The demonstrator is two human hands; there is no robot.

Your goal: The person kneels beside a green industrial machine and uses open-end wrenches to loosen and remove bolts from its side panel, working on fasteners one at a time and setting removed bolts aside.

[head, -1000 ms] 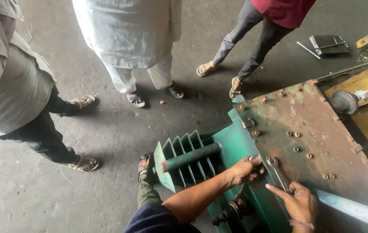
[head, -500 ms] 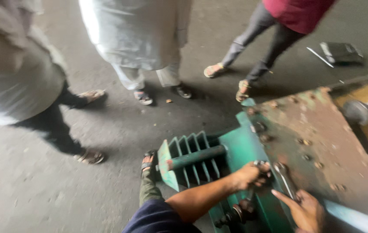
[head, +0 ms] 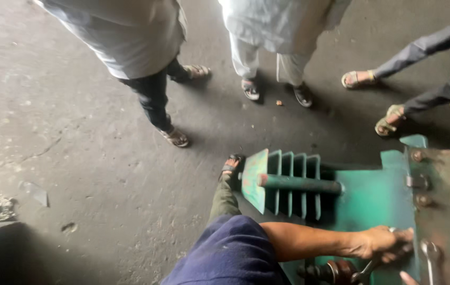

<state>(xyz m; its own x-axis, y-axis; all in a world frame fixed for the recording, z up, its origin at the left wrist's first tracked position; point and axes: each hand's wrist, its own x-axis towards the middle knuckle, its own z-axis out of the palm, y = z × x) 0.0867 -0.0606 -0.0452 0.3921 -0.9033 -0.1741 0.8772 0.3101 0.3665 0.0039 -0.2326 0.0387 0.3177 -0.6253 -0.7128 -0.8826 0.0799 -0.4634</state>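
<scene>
One green metal machine housing (head: 373,203) with cooling fins, five fins counted, stands on the concrete floor (head: 77,158) at lower right, with one green cylindrical bar (head: 299,183) across the fins and one rusty brown cover plate (head: 447,211) carrying several bolts on top. One left hand (head: 386,244), forearm stretched in from the lower centre, lies at the seam of green housing and plate, fingers curled shut around a fitting there. One wrench (head: 430,257) rests on the plate just beside it. One right hand (head: 407,277), a fingertip only at the bottom edge; its grip cannot be told. Three bystanders, six sandalled feet, stand beyond. Compared with the earlier frames, the view has swung left, cutting off most of the plate and right hand.
</scene>
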